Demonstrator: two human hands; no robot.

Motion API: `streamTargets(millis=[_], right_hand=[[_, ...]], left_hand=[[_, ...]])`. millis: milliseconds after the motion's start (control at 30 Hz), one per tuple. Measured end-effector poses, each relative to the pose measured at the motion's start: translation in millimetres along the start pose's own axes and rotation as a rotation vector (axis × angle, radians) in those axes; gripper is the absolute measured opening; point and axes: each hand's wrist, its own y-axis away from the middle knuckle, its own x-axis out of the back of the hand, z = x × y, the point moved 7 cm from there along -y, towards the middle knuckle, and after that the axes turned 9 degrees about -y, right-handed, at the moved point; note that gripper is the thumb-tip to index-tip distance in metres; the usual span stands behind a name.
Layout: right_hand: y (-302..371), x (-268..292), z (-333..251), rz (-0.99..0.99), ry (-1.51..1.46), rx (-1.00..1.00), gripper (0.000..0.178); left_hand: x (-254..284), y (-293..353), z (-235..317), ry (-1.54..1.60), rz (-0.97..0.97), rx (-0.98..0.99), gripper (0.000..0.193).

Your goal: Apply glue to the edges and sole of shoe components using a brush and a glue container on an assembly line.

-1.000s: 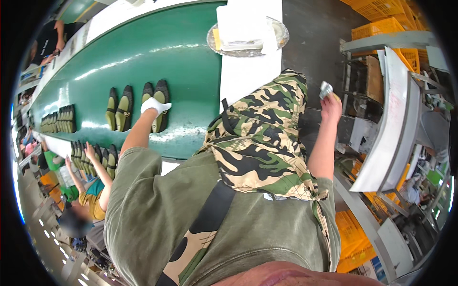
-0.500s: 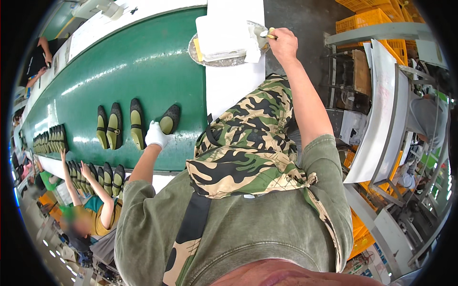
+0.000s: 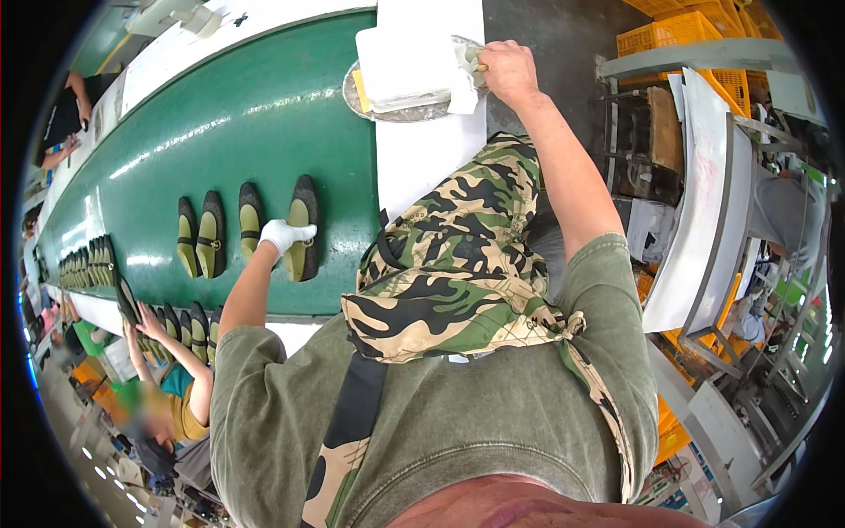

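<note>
My left hand [image 3: 287, 236], in a white glove, grips an olive-and-dark shoe [image 3: 304, 209] on the green work surface [image 3: 290, 132], its thumb laid across the opening. Just left of it stands another shoe [image 3: 251, 211], and beyond that a strapped pair, one of them the buckled shoe [image 3: 211, 233]. My bare right hand [image 3: 509, 70] is closed at the right rim of an oval metal tray [image 3: 354, 99]. It pinches a small yellow-handled tool, brush-like, now mostly hidden by the fingers. A white stack of sheets [image 3: 400, 70] and crumpled white paper [image 3: 464, 88] rest on the tray.
At lower left a co-worker's hands [image 3: 145, 321] hold a dark shoe [image 3: 125, 295] beside a row of shoes [image 3: 198, 330]. More shoes [image 3: 88, 262] line the far left. Another person's arm [image 3: 81, 101] is across the table. Yellow crates [image 3: 660, 40] stand at right.
My left hand has turned the tilted shoe in line with the others and now has its thumb across it. My right hand has shifted slightly left over the tray. The co-worker has raised a shoe.
</note>
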Motion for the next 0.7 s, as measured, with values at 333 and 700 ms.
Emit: streamTargets(millis=[333, 700], right_hand=[[17, -8, 60, -0.159, -0.320, -0.829, 0.032], [83, -5, 86, 0.461, -1.025, -1.184, 0.035]], left_hand=[[48, 7, 80, 1.726, -0.174, -0.319, 0.057], [127, 20, 114, 1.250, 0.238, -1.007, 0.039]])
